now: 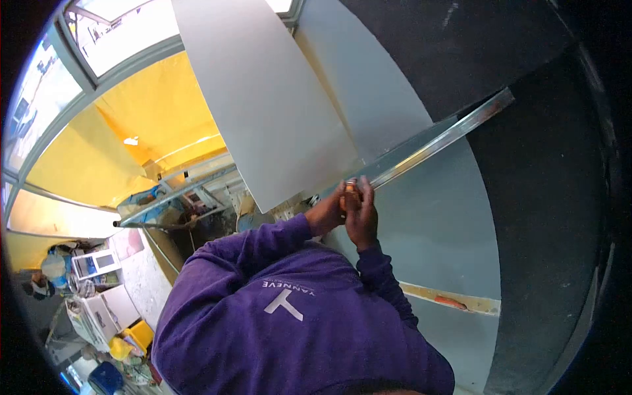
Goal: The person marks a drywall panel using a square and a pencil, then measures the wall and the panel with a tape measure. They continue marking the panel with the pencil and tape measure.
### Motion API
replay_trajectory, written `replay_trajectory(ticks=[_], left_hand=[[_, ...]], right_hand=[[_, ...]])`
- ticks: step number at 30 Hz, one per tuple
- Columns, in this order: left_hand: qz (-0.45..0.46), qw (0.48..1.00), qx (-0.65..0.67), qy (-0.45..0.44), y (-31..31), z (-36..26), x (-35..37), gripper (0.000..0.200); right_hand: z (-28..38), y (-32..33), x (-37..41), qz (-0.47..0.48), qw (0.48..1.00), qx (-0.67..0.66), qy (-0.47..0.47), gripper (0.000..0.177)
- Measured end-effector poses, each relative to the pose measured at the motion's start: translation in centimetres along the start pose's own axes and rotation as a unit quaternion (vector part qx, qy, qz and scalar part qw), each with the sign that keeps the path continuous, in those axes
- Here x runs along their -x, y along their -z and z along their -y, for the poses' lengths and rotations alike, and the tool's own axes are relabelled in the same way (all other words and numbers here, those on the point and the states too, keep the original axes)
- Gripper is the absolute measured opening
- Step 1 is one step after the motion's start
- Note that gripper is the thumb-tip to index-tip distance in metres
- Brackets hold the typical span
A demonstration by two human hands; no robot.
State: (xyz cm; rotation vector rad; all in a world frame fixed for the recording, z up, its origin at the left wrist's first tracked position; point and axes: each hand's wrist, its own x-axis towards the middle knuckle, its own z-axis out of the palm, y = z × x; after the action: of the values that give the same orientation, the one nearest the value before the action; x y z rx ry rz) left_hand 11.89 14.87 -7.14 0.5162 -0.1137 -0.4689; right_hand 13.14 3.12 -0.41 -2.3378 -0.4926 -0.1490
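Note:
Both my hands meet in front of my chest, at the lower end of a long shiny metal strip. Between them is a small orange and dark object, whose kind I cannot make out. My left hand is closed against its left side. My right hand has its fingers curled round the right side, close to the metal strip's end. A large pale grey sheet rises just beyond my hands. The strip lies slanted over grey-blue panels.
An orange-red tool lies on a wooden strip at right. Dark panels line the right side. At left stand a metal rail, yellow sheeting, windows, and clutter with a yellow container.

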Motion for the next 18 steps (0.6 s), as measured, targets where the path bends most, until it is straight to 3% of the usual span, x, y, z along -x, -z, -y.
replay_trajectory(ticks=[1, 2, 6, 9, 13, 16, 18], left_hand=[[-0.013, 0.999, 0.037, -0.011, 1.1, 0.0, 0.2, 0.061], [-0.027, 0.997, 0.071, -0.023, 1.6, -0.3, 0.6, 0.057], [-0.176, 0.981, -0.079, -0.006, 3.4, -1.0, 2.9, 0.043], [-0.108, 0.979, -0.172, -0.014, 5.2, -1.1, 4.0, 0.040], [-0.086, 0.978, -0.172, 0.084, 2.8, -4.3, 5.8, 0.044], [-0.108, 0.925, -0.324, 0.167, 3.6, -5.6, 5.7, 0.056], [-0.074, 0.905, -0.401, 0.121, 4.2, -5.6, 5.5, 0.055]], right_hand=[[0.4, -0.5, -0.5, 0.021, 0.998, -0.044, 0.041, 0.055], [0.4, -0.8, -0.6, 0.049, 0.998, -0.033, 0.017, 0.051], [0.7, -1.6, -1.7, 0.124, 0.991, -0.048, -0.026, 0.043], [-0.6, -1.9, -1.5, 0.160, 0.983, -0.084, -0.029, 0.039], [-0.2, -1.2, -1.9, 0.228, 0.967, -0.074, -0.090, 0.035], [0.2, -0.3, -1.9, 0.258, 0.953, -0.124, -0.101, 0.033], [-1.1, -0.6, -1.2, 0.250, 0.956, -0.114, -0.107, 0.033]])
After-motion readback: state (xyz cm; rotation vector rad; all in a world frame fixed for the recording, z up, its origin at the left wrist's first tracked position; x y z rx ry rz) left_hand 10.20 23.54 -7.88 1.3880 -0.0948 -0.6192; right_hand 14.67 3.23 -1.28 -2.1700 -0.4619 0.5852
